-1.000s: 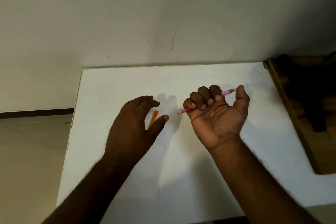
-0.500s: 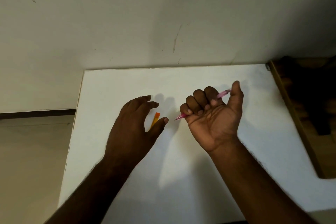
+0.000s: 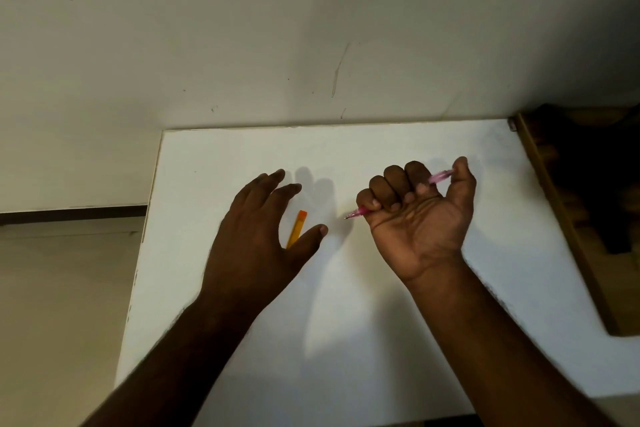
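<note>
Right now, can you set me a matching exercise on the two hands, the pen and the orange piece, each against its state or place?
Column one:
1. left hand
2. right hand
3. pen
4. orange piece

Column two:
a. lies on the table
b. palm up, fingers curled
c. palm down, fingers relaxed
d. pink, gripped in a fist

Pairs: 1-c, 2-b, 3-d, 4-a.
</note>
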Motion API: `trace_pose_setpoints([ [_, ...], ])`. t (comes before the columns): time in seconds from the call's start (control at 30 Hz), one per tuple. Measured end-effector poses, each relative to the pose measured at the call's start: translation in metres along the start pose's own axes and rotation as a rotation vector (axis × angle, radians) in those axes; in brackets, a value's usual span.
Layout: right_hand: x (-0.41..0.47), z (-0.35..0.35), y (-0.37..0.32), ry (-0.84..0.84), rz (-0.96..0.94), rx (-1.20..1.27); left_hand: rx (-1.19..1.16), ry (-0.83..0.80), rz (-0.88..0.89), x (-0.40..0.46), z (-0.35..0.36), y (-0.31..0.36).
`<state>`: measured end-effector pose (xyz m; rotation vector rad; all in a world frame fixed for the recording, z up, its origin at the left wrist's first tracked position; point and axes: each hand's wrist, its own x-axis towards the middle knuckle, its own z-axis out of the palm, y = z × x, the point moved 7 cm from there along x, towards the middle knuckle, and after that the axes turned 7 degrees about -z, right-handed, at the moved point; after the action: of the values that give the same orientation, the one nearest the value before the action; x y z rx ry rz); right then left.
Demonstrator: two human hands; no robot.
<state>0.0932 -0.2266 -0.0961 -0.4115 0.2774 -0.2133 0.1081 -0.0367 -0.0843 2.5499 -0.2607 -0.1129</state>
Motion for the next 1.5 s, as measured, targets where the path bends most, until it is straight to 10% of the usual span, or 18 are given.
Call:
trace_pose_setpoints([
  [1.5, 0.0049, -0.0100, 0.0023, -0.014, 0.016, -0.083, 0.079, -0.025, -0.035, 0.0036, 0.0049, -0.0088],
])
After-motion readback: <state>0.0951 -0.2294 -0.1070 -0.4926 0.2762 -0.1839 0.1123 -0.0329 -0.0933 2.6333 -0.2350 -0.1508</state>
